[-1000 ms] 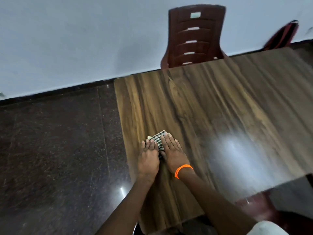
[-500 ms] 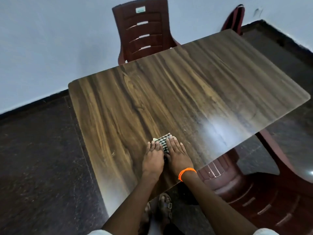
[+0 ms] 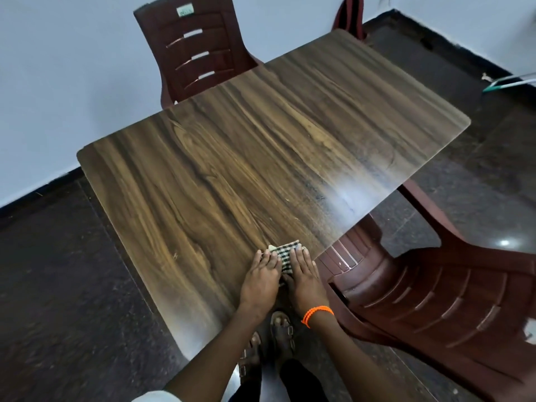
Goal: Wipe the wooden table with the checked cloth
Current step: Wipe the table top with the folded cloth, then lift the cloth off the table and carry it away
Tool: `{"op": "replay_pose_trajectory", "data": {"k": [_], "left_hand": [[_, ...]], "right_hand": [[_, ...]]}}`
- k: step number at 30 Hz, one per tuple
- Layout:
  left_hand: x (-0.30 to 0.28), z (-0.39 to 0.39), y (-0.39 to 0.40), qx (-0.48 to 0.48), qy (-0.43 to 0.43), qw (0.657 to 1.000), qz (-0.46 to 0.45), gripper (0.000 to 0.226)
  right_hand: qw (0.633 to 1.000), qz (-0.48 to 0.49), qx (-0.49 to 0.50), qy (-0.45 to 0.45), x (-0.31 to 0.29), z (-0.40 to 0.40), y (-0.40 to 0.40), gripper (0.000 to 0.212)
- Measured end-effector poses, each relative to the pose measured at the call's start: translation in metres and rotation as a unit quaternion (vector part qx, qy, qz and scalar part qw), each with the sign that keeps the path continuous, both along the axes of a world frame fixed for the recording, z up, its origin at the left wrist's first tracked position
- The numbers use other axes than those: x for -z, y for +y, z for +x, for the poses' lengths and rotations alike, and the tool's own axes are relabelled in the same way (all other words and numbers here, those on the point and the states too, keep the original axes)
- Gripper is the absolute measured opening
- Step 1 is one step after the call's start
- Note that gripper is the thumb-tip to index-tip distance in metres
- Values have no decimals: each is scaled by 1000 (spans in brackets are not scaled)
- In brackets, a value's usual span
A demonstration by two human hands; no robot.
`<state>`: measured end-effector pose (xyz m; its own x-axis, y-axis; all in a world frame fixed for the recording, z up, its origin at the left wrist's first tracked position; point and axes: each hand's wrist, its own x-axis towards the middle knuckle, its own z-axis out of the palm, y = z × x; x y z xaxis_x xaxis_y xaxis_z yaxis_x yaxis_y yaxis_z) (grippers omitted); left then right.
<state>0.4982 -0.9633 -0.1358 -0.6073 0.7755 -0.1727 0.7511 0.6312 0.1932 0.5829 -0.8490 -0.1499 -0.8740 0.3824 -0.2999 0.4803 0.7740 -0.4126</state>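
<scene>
Dark polished floor and a pale wall surround the wooden table; one maroon chair stands at its far side, another at the near right. Left hand and right hand lie side by side, fingers straight, pressing the folded checked cloth flat near the table's near edge. Judgement: wiping is under way, with most of the surface apparently still to cover. The next stroke calls for steady downward pressure while pushing the cloth away across the grain.
</scene>
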Motion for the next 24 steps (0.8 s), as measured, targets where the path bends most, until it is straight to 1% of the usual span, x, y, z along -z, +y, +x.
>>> {"op": "replay_pose_trajectory", "data": {"k": [2,4,5,7,9,11,13,15,17,18,19,21,22,23,24], "left_hand": [[-2,7,-13,-2,0,1000,-2,48],[-3,12,-24,-9,0,1000,-2,47],[-4,13,-28,-13,0,1000,-4,47],[-5,16,-36,-17,-2,1000,-11,46],[-5,19,-42,-18,-11,1000,-21,48],[-6,22,-50,-14,-14,999,-30,50],[-6,25,-57,-12,-18,999,-41,49],[-11,30,-63,-15,-30,999,-43,48],[-18,39,-71,-28,-42,999,-14,41],[-21,45,-76,-53,-53,997,25,35],[-25,54,-83,-99,-66,990,77,27],[-28,77,-96,-225,-101,955,167,16],[-26,90,-102,-287,-146,929,182,15],[-23,101,-106,-347,-212,895,182,15],[-19,110,-109,-407,-289,848,178,17]], "right_hand": [[999,-43,1,31,-2,6,-9,66],[990,-86,39,104,-4,12,-16,56],[981,-98,82,146,-5,14,-19,50],[949,-107,219,199,-8,16,-27,39],[901,-144,362,190,-10,15,-31,30],[857,-224,443,137,-9,13,-35,30],[825,-300,472,78,-5,13,-38,32],[786,-364,495,64,-2,15,-42,27],[742,-429,511,69,-3,19,-49,17],[729,-453,509,71,-3,21,-52,12],[721,-471,503,72,-4,22,-55,10],[715,-486,497,77,-7,24,-60,10],[715,-486,496,78,-8,25,-61,10],[717,-485,495,77,-10,25,-62,10],[720,-483,492,74,-12,26,-64,11]]}}
